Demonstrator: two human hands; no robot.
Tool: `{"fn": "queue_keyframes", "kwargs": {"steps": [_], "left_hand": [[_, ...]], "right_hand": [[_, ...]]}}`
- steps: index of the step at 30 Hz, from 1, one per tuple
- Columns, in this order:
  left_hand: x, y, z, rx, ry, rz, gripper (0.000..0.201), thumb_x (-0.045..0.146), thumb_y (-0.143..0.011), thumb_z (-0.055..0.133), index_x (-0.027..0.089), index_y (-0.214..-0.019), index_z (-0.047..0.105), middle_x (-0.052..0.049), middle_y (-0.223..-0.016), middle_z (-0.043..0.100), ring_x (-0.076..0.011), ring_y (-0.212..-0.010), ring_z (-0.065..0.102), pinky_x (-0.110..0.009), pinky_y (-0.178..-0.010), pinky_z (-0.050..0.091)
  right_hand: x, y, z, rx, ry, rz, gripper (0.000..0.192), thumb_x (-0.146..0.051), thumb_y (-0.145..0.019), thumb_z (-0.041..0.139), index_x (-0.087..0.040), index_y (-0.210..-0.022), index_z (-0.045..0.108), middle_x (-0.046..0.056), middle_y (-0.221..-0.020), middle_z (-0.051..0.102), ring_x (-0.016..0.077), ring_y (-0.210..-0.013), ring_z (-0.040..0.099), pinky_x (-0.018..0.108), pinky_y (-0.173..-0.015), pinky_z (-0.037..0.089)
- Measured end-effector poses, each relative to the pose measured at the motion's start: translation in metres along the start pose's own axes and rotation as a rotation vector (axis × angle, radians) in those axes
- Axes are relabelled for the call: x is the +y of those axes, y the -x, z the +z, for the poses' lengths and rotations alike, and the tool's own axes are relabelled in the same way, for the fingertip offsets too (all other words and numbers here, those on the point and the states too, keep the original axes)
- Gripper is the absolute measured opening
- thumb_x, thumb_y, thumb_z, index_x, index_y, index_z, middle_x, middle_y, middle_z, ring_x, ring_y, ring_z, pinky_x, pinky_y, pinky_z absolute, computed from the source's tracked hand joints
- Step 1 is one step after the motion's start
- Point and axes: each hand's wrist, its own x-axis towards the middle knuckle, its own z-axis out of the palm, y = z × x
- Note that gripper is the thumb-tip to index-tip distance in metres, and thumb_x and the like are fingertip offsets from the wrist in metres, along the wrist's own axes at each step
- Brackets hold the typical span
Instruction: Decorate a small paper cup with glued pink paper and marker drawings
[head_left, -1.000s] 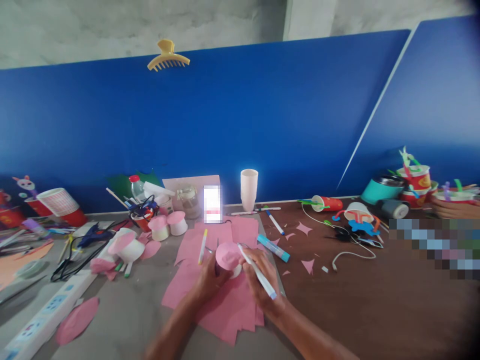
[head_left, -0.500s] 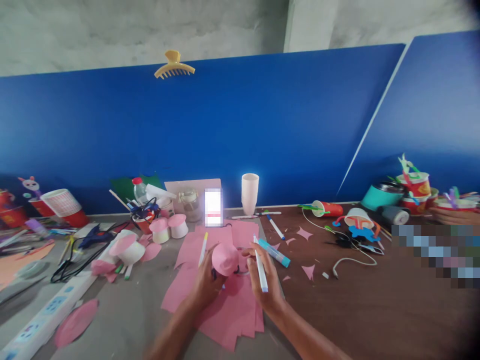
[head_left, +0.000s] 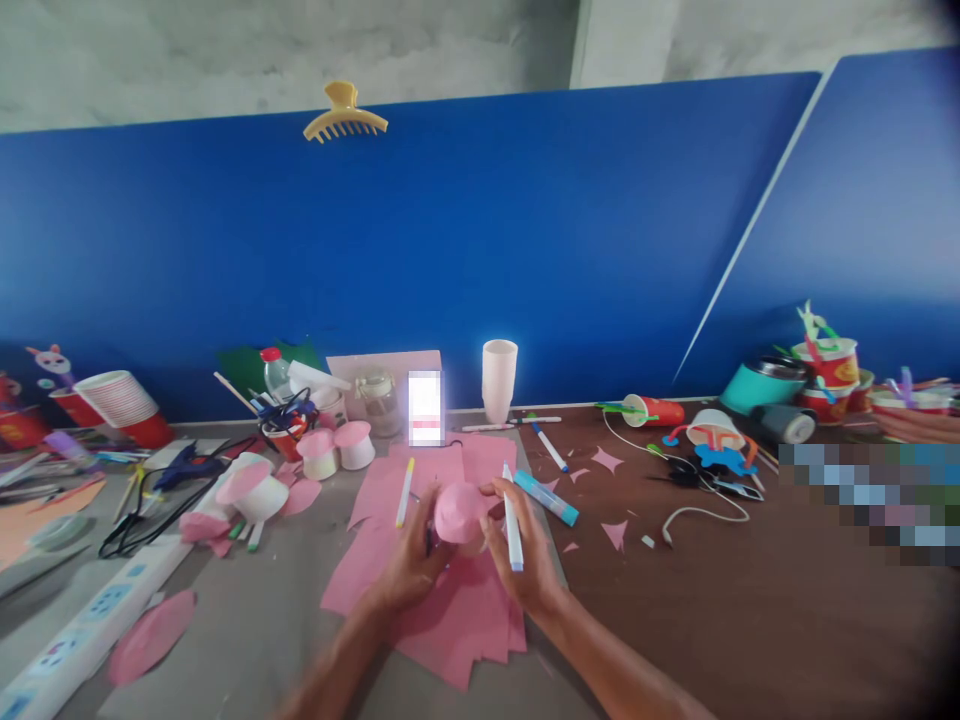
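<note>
Seen from above, two bare hands meet over a pile of pink paper sheets (head_left: 442, 610) on a cluttered desk (head_left: 750, 600). The left hand (head_left: 412, 555) curls around a small pink-topped paper cup (head_left: 459, 515), gripping it. The right hand (head_left: 525, 555) touches the cup's other side while pinching a white marker (head_left: 511, 520) that points away.

A paper-capped cup (head_left: 459, 515) sits between two hands (head_left: 409, 560) (head_left: 529, 560) above paper sheets (head_left: 442, 610), a stack of cups (head_left: 499, 380) behind, a power strip (head_left: 82, 625) at left.
</note>
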Motion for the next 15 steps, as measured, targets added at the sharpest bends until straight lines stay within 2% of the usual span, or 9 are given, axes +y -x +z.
{"fn": "queue_keyframes", "kwargs": {"steps": [3,8,11,15], "left_hand": [[-0.004,0.003,-0.001,-0.046,0.047,-0.030,0.073,0.045,-0.087,0.064,0.022,-0.152,0.039,-0.017,-0.160,0.042,-0.0347,-0.146,0.042,-0.045,-0.114,0.045],[0.001,0.003,-0.002,-0.109,0.032,-0.046,0.088,0.050,-0.083,0.070,0.019,-0.156,0.034,-0.019,-0.159,0.042,-0.0384,-0.147,0.039,-0.047,-0.115,0.043],[-0.002,0.002,0.001,-0.082,0.044,-0.075,0.099,0.049,-0.079,0.076,0.017,-0.158,0.027,-0.022,-0.161,0.037,-0.0403,-0.146,0.040,-0.049,-0.115,0.042],[-0.012,-0.001,0.008,0.030,0.010,-0.070,0.099,0.047,-0.074,0.077,0.017,-0.156,0.031,-0.022,-0.153,0.048,-0.0404,-0.136,0.051,-0.051,-0.112,0.045]], "right_hand": [[0.002,0.003,0.004,-0.024,-0.009,-0.003,0.038,-0.027,-0.097,0.054,-0.022,-0.135,0.049,0.013,-0.117,0.069,0.0266,-0.095,0.072,0.041,-0.081,0.062],[0.001,0.006,0.008,-0.058,-0.019,-0.006,0.040,-0.021,-0.093,0.056,-0.021,-0.132,0.048,0.013,-0.114,0.068,0.0263,-0.100,0.070,0.039,-0.082,0.062],[-0.001,0.007,0.009,-0.099,-0.028,-0.008,0.041,-0.016,-0.090,0.056,-0.021,-0.130,0.050,0.012,-0.111,0.067,0.0248,-0.096,0.069,0.039,-0.082,0.061],[-0.001,0.008,0.011,-0.107,-0.015,-0.005,0.041,-0.015,-0.089,0.056,-0.020,-0.130,0.050,0.012,-0.112,0.066,0.0248,-0.097,0.068,0.040,-0.084,0.061]]}}
